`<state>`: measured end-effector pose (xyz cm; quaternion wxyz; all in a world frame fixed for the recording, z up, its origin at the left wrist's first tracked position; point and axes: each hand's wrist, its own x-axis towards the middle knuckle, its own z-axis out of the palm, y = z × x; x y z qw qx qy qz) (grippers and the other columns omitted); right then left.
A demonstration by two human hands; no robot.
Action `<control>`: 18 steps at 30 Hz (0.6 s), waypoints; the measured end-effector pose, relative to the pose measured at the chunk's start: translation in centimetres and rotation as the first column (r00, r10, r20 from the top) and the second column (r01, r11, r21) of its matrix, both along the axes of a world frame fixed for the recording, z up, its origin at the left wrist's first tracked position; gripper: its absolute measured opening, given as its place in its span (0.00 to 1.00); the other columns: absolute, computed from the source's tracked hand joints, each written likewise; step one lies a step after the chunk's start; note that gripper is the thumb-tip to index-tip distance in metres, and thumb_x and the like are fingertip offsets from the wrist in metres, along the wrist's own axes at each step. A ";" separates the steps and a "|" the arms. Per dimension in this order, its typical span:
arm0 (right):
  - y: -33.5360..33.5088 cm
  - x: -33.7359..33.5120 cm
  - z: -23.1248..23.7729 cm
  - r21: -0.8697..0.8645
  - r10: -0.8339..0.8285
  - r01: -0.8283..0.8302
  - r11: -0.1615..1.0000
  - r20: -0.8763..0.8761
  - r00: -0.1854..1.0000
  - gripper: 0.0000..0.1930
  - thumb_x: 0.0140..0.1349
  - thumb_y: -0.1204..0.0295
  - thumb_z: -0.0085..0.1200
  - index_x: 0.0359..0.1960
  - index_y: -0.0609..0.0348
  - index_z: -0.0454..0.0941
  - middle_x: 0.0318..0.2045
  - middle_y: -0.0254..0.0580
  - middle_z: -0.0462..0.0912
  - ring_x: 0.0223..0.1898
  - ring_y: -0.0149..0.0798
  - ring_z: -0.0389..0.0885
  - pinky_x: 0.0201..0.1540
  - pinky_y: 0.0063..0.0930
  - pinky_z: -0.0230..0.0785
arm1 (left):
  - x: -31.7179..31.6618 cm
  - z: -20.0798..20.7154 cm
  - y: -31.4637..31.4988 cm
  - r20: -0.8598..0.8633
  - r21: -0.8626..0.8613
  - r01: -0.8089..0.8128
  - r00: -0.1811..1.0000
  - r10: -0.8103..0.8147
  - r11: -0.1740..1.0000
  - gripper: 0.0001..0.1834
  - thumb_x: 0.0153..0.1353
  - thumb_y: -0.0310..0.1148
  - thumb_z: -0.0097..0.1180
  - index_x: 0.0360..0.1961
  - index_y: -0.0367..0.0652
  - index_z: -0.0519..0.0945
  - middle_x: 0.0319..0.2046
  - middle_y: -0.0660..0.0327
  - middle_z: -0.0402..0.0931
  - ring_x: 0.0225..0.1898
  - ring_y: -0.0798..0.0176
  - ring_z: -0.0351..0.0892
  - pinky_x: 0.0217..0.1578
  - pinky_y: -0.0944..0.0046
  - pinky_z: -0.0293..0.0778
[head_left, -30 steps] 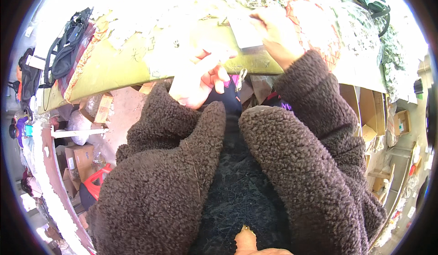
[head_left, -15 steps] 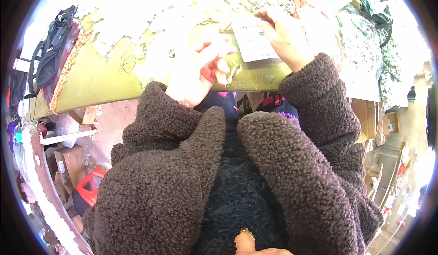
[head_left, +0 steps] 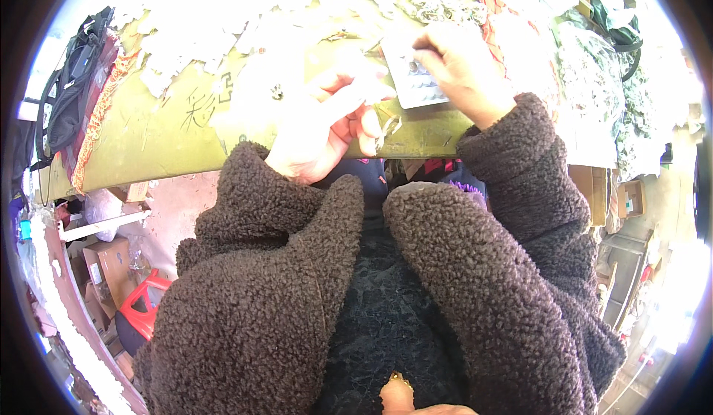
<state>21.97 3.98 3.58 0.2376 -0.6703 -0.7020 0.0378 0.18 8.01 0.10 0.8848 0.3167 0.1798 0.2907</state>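
Note:
My left hand (head_left: 330, 125) is just above the front of the yellow-green table (head_left: 163, 129), its fingers curled in and closed. A thin pale strip (head_left: 389, 128), bent into a loop, hangs at its fingertips; strong glare washes out part of the grip. To the right lies a shallow white tray (head_left: 409, 97) with small greyish pieces in it. My right hand (head_left: 466, 69) reaches over the tray's right side, fingers bent and thumb close to the forefinger. Anything between those fingertips is too small and bright to make out.
Pale scraps (head_left: 186, 47) are spread over the far left of the table. A black strapped bag (head_left: 82, 73) lies at its left edge. Clear plastic bags (head_left: 587, 88) with greenish contents sit at the right. Below left are a cardboard box (head_left: 111, 266) and a red stool (head_left: 145, 303).
My left hand has shifted slightly down, and the pale strip now forms a rounder loop. My right hand has moved a little downward over the tray, baring more of its small pieces.

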 end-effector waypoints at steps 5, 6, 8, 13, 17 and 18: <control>-0.9 0.2 1.1 -0.152 -0.007 -0.063 0.986 -0.425 0.905 0.09 0.61 0.71 0.53 0.40 0.61 0.78 0.31 0.38 0.80 0.35 0.29 0.78 0.41 0.22 0.70 | 0.0 -0.1 -0.1 0.031 0.011 0.039 0.999 -0.039 0.999 0.20 0.64 0.31 0.50 0.54 0.32 0.68 0.43 0.46 0.76 0.23 0.64 0.75 0.19 0.66 0.74; -1.0 0.0 1.1 -0.189 -0.053 -0.009 0.982 -0.321 0.946 0.09 0.61 0.71 0.53 0.40 0.61 0.78 0.31 0.38 0.80 0.35 0.31 0.78 0.40 0.23 0.70 | 0.0 -0.1 -0.1 0.034 0.016 0.041 0.999 -0.042 0.999 0.20 0.64 0.31 0.50 0.54 0.32 0.68 0.43 0.46 0.77 0.24 0.65 0.75 0.19 0.66 0.74; -1.2 -0.5 0.7 -0.176 -0.025 0.003 0.984 -0.123 0.992 0.09 0.60 0.71 0.54 0.41 0.60 0.78 0.31 0.40 0.80 0.33 0.33 0.79 0.39 0.24 0.70 | 0.0 -0.1 -0.1 0.030 0.022 0.027 0.999 -0.027 0.999 0.19 0.64 0.32 0.50 0.53 0.32 0.68 0.43 0.47 0.77 0.24 0.65 0.75 0.20 0.67 0.74; -2.3 -1.6 0.0 0.004 0.012 -0.012 1.000 -0.015 1.000 0.09 0.61 0.70 0.54 0.40 0.60 0.78 0.32 0.46 0.80 0.32 0.42 0.79 0.36 0.29 0.71 | -0.5 -0.1 0.1 0.125 -0.022 0.073 0.990 -0.069 0.997 0.12 0.62 0.26 0.52 0.46 0.36 0.73 0.37 0.55 0.80 0.30 0.69 0.78 0.28 0.70 0.77; -2.7 -2.4 0.2 0.001 0.002 -0.002 1.000 -0.184 0.983 0.09 0.61 0.69 0.52 0.40 0.61 0.77 0.31 0.47 0.79 0.33 0.44 0.79 0.35 0.32 0.71 | -0.6 -0.1 0.3 0.070 -0.072 0.013 0.997 -0.008 0.997 0.11 0.62 0.26 0.53 0.46 0.36 0.73 0.37 0.57 0.79 0.30 0.69 0.78 0.29 0.71 0.77; -2.6 -2.7 0.5 0.016 0.008 -0.008 1.000 -0.021 1.000 0.09 0.61 0.70 0.53 0.40 0.61 0.77 0.31 0.47 0.79 0.33 0.44 0.79 0.35 0.32 0.71 | -0.7 -0.1 0.3 0.058 -0.055 -0.002 0.998 0.005 0.998 0.11 0.62 0.26 0.53 0.45 0.36 0.73 0.37 0.57 0.79 0.30 0.69 0.78 0.29 0.70 0.77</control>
